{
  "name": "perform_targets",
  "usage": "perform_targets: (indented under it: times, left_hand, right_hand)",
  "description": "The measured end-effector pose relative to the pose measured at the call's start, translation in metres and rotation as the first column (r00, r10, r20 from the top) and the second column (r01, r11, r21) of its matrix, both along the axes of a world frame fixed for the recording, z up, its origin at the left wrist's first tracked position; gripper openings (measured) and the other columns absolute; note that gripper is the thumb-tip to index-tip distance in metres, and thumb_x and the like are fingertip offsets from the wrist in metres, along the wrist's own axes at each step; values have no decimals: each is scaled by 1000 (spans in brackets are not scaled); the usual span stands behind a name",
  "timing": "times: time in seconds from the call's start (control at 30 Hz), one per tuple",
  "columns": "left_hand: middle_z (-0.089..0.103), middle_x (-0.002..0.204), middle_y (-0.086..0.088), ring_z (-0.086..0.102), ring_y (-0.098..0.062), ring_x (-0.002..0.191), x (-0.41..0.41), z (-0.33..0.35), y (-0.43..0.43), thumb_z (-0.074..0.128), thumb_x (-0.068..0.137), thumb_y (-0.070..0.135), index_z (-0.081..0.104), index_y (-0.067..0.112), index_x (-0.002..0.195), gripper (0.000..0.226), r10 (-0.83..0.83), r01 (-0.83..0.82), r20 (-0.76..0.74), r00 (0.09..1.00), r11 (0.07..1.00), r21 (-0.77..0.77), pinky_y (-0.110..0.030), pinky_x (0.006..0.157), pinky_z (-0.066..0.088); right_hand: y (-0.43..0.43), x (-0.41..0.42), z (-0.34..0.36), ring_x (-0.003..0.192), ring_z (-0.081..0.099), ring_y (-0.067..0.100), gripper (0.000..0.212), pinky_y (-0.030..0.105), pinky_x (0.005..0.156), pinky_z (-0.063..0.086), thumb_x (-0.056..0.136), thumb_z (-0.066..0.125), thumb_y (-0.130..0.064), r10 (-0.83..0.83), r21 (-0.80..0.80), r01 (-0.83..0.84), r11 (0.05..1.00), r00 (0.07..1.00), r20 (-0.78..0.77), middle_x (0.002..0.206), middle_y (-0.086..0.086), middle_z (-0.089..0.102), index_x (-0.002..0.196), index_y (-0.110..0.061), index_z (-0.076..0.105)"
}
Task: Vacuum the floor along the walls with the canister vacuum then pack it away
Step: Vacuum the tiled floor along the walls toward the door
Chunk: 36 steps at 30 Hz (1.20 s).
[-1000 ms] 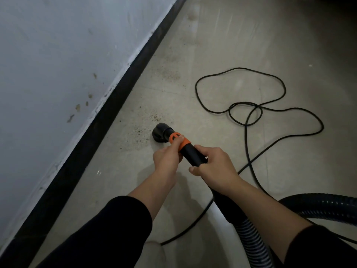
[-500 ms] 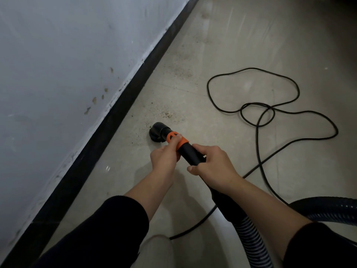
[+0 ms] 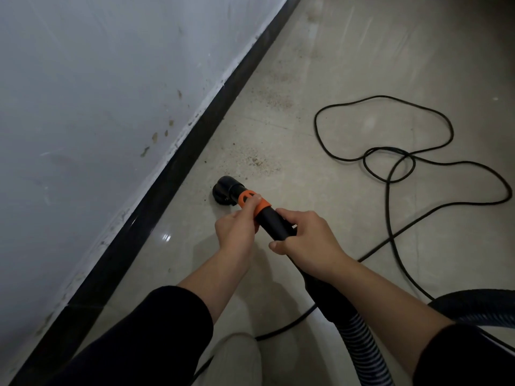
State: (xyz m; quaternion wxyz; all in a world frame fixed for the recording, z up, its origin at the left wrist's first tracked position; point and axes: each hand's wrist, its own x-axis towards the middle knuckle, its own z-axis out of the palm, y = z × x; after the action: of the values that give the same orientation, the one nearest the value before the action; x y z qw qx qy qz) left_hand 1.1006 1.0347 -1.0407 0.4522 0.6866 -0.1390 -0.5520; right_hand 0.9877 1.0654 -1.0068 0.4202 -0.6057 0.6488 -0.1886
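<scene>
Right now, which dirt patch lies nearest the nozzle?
The speckled patch just beyond the nozzle; the others lie farther along the wall.

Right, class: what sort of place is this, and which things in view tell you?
Probably an indoor room: pale tiled floor, scuffed white wall, black skirting board along it.

A pale tiled floor [image 3: 348,65] meets a black baseboard [image 3: 172,174] running from 7 to 12 o'clock. At centre, the round black nozzle [image 3: 225,189] of a vacuum wand [image 3: 274,225] sits on the tiles, with brown grit [image 3: 256,160] scattered just beyond it toward 12. A black power cord [image 3: 386,199] lies in loose loops at 2 o'clock and trails down to 6, beside a pale shoe [image 3: 239,355].
</scene>
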Motion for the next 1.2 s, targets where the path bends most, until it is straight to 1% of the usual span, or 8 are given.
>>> perform_targets:
  times: [0.13, 0.3, 0.5, 0.63, 0.73, 0.97, 1.1, 1.2]
  left_hand:
    - [60, 68, -6, 58, -16, 66, 6, -1, 2, 76, 80, 31, 60, 8, 64, 32, 19, -19, 36, 999, 1000, -6, -27, 70, 50]
    - [56, 65, -5, 53, -16, 61, 15, -1, 1, 76, 80, 31, 59, 7, 65, 33, 43, -43, 64, 997, 999, -1, -25, 64, 46]
    - [59, 65, -5, 57, -16, 64, 28, -3, 0, 76, 80, 31, 61, 9, 63, 32, 57, -56, 87, 995, 998, -6, -29, 72, 51]
    - [59, 68, -5, 57, -16, 66, 36, -4, -3, 76, 80, 32, 62, 10, 64, 31, 59, -59, 103, 993, 998, -9, -30, 75, 51]
    - [61, 69, -5, 59, -16, 69, 42, -5, -5, 76, 80, 33, 64, 11, 65, 29, 58, -57, 115, 992, 998, -9, -32, 80, 53]
    - [58, 66, -6, 56, -16, 65, 56, -9, -9, 75, 81, 29, 63, 9, 63, 30, 64, -59, 129, 990, 997, -41, -30, 73, 51]
    - [57, 63, -4, 55, -11, 59, 61, -11, -12, 74, 83, 27, 63, 9, 63, 29, 65, -58, 125, 990, 997, -57, -24, 67, 50]
    - [57, 64, -4, 55, -13, 62, 63, -15, -15, 74, 83, 27, 62, 9, 63, 29, 64, -58, 110, 992, 997, -59, -25, 68, 50]
  right_hand:
    - [-1, 5, -1, 66, 59, 20, 29, 27, 61, 46, 75, 73, -10, 19, 16, -19, 1000, 999, 38, 84, 10, 68, 101, -22, 69]
    - [-4, 15, -5, 63, 55, 18, 29, 26, 59, 41, 75, 72, -9, 42, 11, -43, 999, 997, 57, 86, 14, 67, 102, -18, 68]
    - [-8, 26, -12, 74, 63, 28, 32, 37, 67, 52, 74, 72, -10, 63, 9, -64, 998, 994, 88, 86, 13, 68, 105, -18, 68]
    - [-11, 33, -14, 65, 59, 23, 32, 29, 60, 46, 74, 72, -9, 59, 3, -60, 998, 992, 108, 84, 14, 67, 105, -20, 69]
    - [-13, 39, -16, 65, 59, 22, 34, 27, 59, 46, 74, 72, -9, 60, -5, -60, 998, 992, 113, 84, 13, 67, 106, -21, 69]
    - [-17, 53, -24, 60, 55, 16, 34, 25, 56, 44, 74, 71, -9, 67, -12, -66, 998, 989, 129, 81, 10, 67, 105, -24, 68]
    - [-19, 58, -26, 67, 60, 23, 32, 33, 61, 49, 75, 71, -9, 69, -32, -66, 997, 990, 127, 84, 10, 66, 105, -20, 67]
    - [-19, 61, -28, 69, 60, 23, 29, 35, 63, 50, 76, 70, -9, 81, -62, -76, 995, 992, 92, 83, 9, 62, 103, -19, 66]
